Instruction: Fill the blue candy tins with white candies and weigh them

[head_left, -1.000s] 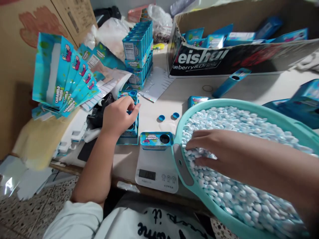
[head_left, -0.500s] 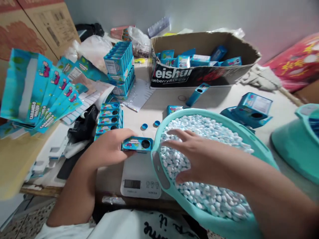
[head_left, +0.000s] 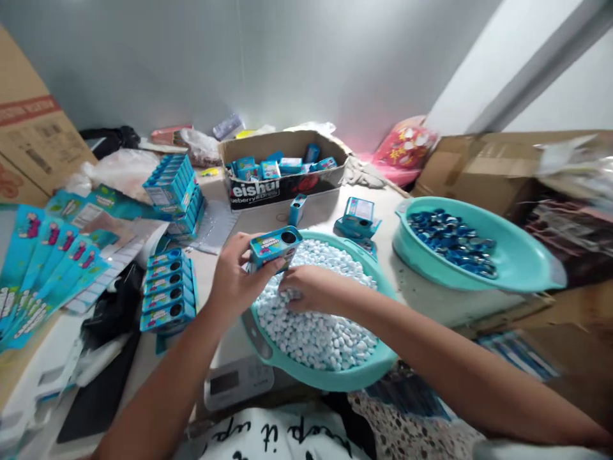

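My left hand [head_left: 239, 275] grips a small blue candy box [head_left: 272, 248], tilted so its round dark opening faces up. It hangs over the far left rim of a turquoise basin [head_left: 330, 382] full of small white candies [head_left: 325, 345]. Just below the box, my right hand [head_left: 311, 289] is dipped into the candies, its fingers curled round some of them. Left of the basin stands a row of blue candy boxes [head_left: 168, 287] with round openings. A kitchen scale [head_left: 239, 382] lies partly under the basin's near left edge.
A second turquoise basin [head_left: 517, 249] with shiny blue caps [head_left: 450, 239] stands right. Behind are a cardboard box [head_left: 287, 191] of blue boxes and stacked candy boxes [head_left: 175, 185]. Flat printed cartons [head_left: 52, 262] and a black tape dispenser [head_left: 112, 306] lie left.
My left hand has lifted the candy box from above the scale to over the basin's rim. The right hand has closed among the candies. The view has swung right.
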`<state>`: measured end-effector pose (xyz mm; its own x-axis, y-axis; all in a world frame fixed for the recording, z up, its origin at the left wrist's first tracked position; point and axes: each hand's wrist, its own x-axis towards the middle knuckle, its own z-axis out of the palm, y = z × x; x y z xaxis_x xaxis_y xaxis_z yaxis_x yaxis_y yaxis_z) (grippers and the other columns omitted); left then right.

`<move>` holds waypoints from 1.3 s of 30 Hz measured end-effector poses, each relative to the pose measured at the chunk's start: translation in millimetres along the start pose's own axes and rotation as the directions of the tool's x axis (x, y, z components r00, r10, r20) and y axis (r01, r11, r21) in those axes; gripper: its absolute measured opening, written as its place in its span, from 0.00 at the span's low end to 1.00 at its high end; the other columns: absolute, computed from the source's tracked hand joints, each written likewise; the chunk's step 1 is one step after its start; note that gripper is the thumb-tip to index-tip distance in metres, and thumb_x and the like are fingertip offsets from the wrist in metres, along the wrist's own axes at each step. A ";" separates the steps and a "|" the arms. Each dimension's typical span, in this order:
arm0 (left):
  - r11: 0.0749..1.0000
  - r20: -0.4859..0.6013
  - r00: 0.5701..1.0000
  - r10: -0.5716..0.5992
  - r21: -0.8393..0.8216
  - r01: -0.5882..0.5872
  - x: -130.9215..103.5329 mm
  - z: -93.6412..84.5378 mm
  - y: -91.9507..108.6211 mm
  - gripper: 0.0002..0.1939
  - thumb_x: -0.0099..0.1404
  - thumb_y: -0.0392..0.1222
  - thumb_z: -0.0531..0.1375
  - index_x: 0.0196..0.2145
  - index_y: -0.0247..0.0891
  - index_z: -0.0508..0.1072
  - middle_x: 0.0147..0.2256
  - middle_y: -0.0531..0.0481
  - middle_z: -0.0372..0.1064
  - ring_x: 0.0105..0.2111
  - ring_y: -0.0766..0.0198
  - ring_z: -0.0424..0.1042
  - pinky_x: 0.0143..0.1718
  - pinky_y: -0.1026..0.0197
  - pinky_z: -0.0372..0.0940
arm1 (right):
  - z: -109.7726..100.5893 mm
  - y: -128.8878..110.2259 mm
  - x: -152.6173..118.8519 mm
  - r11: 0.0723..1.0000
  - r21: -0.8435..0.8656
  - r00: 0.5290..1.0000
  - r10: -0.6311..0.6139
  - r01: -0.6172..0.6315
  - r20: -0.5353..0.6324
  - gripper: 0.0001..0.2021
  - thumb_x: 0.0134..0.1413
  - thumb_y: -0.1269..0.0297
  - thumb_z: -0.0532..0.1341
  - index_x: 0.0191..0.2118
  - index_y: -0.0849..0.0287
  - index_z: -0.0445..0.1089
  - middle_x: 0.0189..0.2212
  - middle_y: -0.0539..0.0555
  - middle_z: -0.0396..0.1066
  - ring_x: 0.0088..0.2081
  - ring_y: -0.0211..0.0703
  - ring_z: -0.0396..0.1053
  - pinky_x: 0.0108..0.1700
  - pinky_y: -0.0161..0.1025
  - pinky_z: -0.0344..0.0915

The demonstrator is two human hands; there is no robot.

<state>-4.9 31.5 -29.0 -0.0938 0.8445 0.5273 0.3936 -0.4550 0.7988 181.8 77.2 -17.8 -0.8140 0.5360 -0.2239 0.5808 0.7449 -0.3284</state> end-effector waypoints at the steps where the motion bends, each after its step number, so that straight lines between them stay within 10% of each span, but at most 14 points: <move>1: 0.999 -0.002 1.000 -0.014 -0.046 0.014 4.9 11.0 -2.7 0.16 0.62 0.46 0.70 0.48 0.43 0.79 0.41 0.51 0.73 0.41 0.61 0.75 0.35 0.65 0.69 | -3.7 3.3 -0.7 1.000 0.020 1.000 0.016 -0.016 -0.016 0.08 0.53 0.71 0.69 0.41 0.60 0.80 0.38 0.55 0.78 0.38 0.42 0.72 0.41 0.38 0.65; 16: 0.999 0.103 0.994 0.021 0.042 -0.025 -7.3 41.8 -36.5 0.15 0.68 0.49 0.67 0.50 0.43 0.79 0.40 0.50 0.72 0.40 0.61 0.75 0.42 0.61 0.70 | -98.4 26.2 -29.9 0.953 0.118 0.943 0.297 -0.281 -0.153 0.09 0.52 0.66 0.73 0.41 0.59 0.82 0.34 0.51 0.80 0.33 0.36 0.72 0.37 0.35 0.62; 39: 0.995 0.133 0.989 -0.062 -0.070 0.071 -6.2 40.0 -41.3 0.19 0.66 0.45 0.69 0.54 0.45 0.78 0.43 0.48 0.72 0.43 0.58 0.76 0.45 0.58 0.72 | -100.0 9.0 0.7 0.950 0.014 0.944 0.311 -0.312 -0.112 0.09 0.52 0.71 0.71 0.40 0.59 0.78 0.34 0.51 0.74 0.33 0.37 0.65 0.35 0.36 0.55</move>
<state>16.0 56.4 -76.9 0.0044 0.9009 0.4339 0.3210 -0.4123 0.8527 187.4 124.0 70.9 -0.5863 0.7821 -0.2111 0.8054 0.5348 -0.2555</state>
